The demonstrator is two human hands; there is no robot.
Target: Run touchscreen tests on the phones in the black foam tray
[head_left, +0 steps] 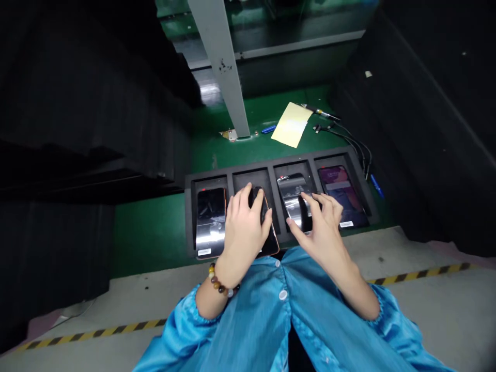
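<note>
A black foam tray (230, 178) lies in front of me, with a smartphone in each compartment. My left hand (245, 219) rests over the second phone (271, 240), fingers spread and open, covering much of its dark screen; an orange edge shows at its right side. My right hand (321, 217) is over the third phone (293, 194), whose screen is glossy and reflective. Its thumb and fingertips are apart, at or just above the glass. The leftmost phone (211, 217) is dark with a white label. On the rightmost phone (341, 188) the screen is lit purple.
Behind the tray lie a yellow paper (292, 124), a pen (321, 112), a blue cap (268, 129) and black cables (344, 137). A blue pen (376, 186) is right of the tray. A grey metal post (225, 67) rises from the green surface (151, 232). Dark panels flank both sides.
</note>
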